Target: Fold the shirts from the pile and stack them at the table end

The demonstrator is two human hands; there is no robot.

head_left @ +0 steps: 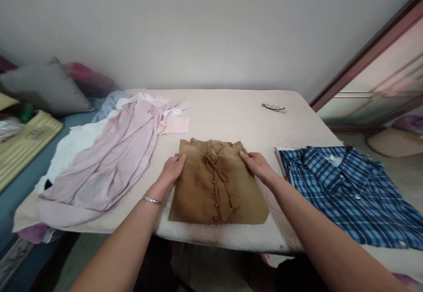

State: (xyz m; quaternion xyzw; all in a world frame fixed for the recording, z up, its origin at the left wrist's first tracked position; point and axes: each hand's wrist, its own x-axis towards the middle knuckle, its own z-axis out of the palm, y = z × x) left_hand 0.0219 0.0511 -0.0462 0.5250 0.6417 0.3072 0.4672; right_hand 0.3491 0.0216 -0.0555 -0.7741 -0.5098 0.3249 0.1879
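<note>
A folded brown buttoned top (216, 186) lies on the beige table (231, 115) near its front edge. My left hand (172, 173) grips the top's upper left edge, fingers curled over the fabric. My right hand (256, 165) holds the upper right edge the same way. A silver bangle sits on my left wrist.
A heap of lilac and white clothes (105, 159) covers the table's left side. A folded blue plaid shirt (350, 190) lies at the right. A pair of glasses (274, 107) rests at the far right. Grey and red pillows (49, 87) lie on a bed at left.
</note>
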